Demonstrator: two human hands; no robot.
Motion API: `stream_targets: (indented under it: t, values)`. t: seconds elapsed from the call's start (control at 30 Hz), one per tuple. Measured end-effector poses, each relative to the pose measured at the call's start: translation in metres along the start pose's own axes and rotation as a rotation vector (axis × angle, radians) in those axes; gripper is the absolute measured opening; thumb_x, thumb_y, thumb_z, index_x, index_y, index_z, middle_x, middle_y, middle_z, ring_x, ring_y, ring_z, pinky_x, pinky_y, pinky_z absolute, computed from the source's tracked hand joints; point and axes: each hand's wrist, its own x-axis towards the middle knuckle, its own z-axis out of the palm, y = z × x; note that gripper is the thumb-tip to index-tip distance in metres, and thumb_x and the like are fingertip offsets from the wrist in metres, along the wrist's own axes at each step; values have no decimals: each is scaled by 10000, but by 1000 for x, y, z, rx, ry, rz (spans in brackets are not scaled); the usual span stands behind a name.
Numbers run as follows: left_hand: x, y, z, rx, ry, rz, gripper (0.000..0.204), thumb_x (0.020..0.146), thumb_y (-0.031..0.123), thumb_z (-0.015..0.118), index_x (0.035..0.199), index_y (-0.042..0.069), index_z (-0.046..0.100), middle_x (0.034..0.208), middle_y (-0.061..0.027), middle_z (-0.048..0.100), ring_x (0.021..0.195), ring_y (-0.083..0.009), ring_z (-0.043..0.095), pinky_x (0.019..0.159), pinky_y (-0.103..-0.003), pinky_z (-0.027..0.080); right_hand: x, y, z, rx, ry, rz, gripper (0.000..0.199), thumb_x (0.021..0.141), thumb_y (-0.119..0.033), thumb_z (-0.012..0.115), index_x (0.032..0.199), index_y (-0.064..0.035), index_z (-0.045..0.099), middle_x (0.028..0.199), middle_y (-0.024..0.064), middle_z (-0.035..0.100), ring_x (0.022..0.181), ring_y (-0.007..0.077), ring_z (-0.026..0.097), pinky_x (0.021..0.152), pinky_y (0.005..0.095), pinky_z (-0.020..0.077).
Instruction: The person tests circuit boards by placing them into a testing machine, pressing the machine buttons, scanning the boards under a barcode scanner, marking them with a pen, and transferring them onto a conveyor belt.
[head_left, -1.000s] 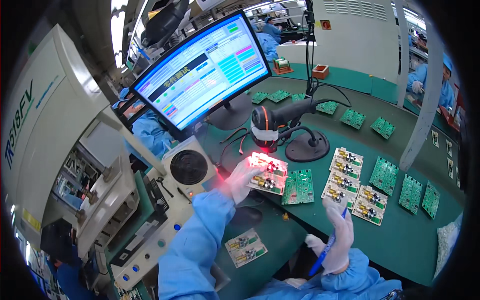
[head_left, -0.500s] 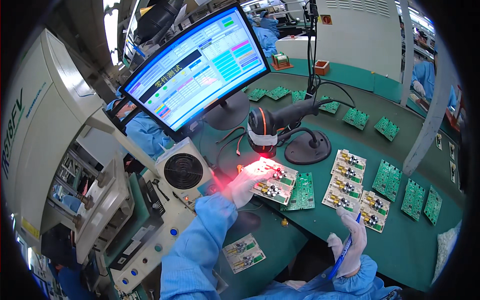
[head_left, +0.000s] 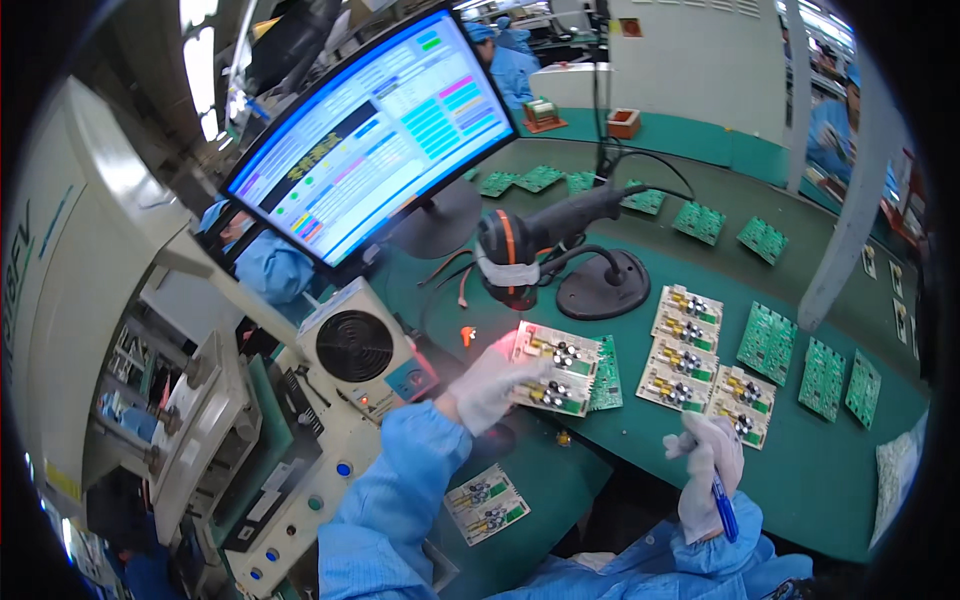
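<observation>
My left hand (head_left: pixel 487 385), in a white glove, grips the left edge of a circuit board panel (head_left: pixel 556 367) with white and green sections. It holds the panel under the black and orange barcode scanner (head_left: pixel 520 250) on its stand, whose red light falls on the glove and the panel's corner. My right hand (head_left: pixel 708 470), also gloved, hovers near the table's front edge and holds a blue pen (head_left: pixel 724 512) pointing down. Just above it lie three more populated panels (head_left: pixel 686 345) side by side on the green table (head_left: pixel 800 470).
A tilted monitor (head_left: pixel 385 135) with coloured tables stands at the back left. A small fan unit (head_left: pixel 355 345) and a white machine (head_left: pixel 80 280) fill the left. Green bare boards (head_left: pixel 768 342) lie at the right and back. One panel (head_left: pixel 486 502) sits on a lower shelf. Other workers in blue sit beyond.
My left hand has kept the panel under the scanner, shifting it slightly. My right hand with the pen has drifted a little to the right and up, away from my body.
</observation>
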Motion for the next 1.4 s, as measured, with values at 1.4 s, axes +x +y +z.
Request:
stream_targets:
  t: [1.4]
  values:
    - [-50,37,105,-64,-129,-142,594,927,261,609,1374,-15,333,1290,-119,519,1165,-182,529,980,-367,461,20,-34,3,310,-73,-325,124,918,-81,535,823,-10,567,728,92,667,509,187,625,501,328,524]
